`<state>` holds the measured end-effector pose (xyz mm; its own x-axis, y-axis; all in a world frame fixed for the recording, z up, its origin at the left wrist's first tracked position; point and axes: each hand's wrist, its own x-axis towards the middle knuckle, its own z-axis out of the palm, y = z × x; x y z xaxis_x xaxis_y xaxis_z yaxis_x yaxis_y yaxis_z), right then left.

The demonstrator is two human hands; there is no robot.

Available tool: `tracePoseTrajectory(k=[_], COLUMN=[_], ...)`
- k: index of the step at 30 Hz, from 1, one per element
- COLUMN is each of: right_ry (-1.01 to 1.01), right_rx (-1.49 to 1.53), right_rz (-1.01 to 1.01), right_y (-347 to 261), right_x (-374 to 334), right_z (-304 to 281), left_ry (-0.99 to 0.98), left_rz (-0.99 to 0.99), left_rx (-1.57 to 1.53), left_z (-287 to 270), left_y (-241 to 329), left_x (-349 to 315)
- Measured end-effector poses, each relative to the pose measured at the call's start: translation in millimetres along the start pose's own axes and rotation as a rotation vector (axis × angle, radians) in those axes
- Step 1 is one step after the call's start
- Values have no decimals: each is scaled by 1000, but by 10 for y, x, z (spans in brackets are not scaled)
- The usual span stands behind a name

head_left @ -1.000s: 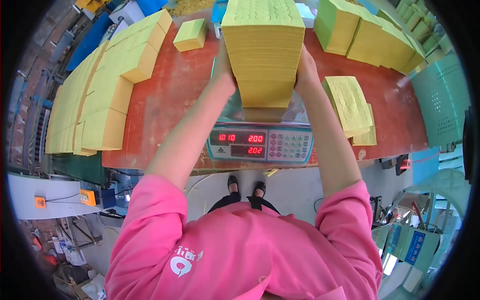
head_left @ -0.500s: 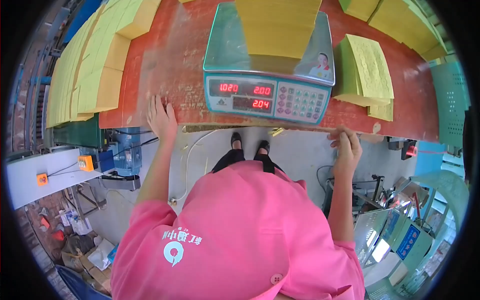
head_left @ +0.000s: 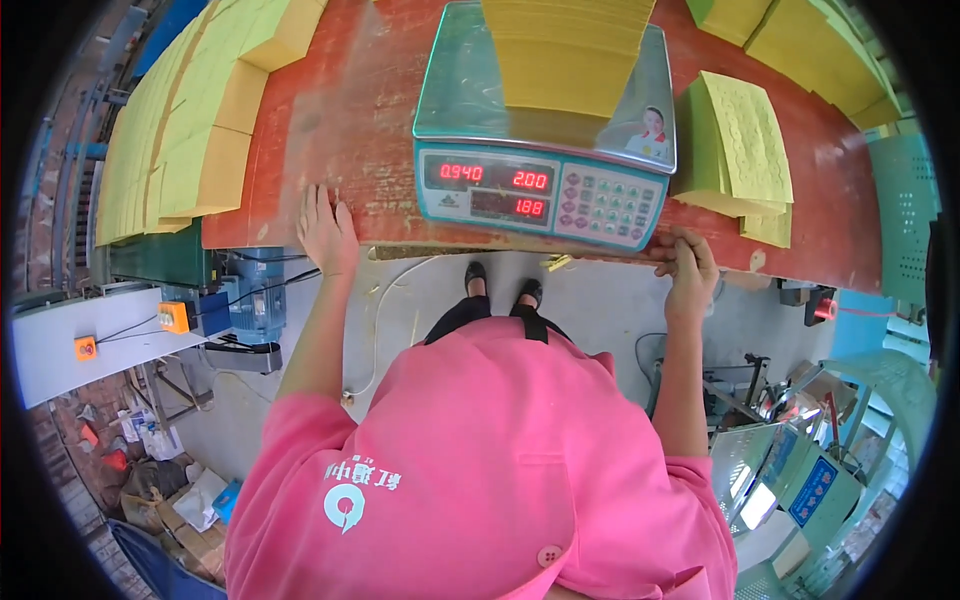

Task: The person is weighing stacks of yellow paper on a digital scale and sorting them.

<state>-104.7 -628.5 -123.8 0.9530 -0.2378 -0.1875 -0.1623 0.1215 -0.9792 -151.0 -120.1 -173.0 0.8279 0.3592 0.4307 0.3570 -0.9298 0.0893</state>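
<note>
On the red tabletop [head_left: 330, 120], a teal and silver electronic scale [head_left: 540, 190] stands near the front edge, its red digits lit. A stack of yellow-brown paper [head_left: 565, 60] sits on its metal pan, running out of view at the top. My left hand [head_left: 327, 235] lies flat at the table's front edge, left of the scale, fingers stretched out and holding nothing visible. My right hand [head_left: 690, 270] is at the edge by the scale's lower right corner. Its fingers are curled in, and whatever is inside them, if anything, is hidden.
Long rows of yellow paper stacks [head_left: 190, 140] line the table's left side. To the scale's right stands a smaller yellow stack [head_left: 740, 145], with more blocks [head_left: 820, 60] behind. Below left is a white surface with orange switch boxes [head_left: 174, 317]; a green metal machine [head_left: 825, 490] stands lower right.
The scale's lit readings have changed to lower figures. My right hand has shifted slightly up, closer to the scale's corner. My left hand stays on the table; the whole view has shifted a little.
</note>
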Motion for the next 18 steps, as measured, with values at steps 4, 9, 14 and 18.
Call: tracePoseTrajectory(k=[4, 9, 14, 18], right_ry=[12, 22, -14, 10], right_rx=[65, 104, 84, 104], right_rz=[36, 38, 31, 70], right_y=[13, -10, -29, 53], right_x=[50, 86, 104, 66], right_z=[-3, -7, 1, -83], left_ry=[-1, -12, -195, 41], left_rz=[-2, -1, -252, 275], left_rx=[-11, -4, -401, -941], left_z=[8, -25, -338, -1739], left_y=[-3, 75, 79, 1536], left_x=[24, 109, 623, 1350])
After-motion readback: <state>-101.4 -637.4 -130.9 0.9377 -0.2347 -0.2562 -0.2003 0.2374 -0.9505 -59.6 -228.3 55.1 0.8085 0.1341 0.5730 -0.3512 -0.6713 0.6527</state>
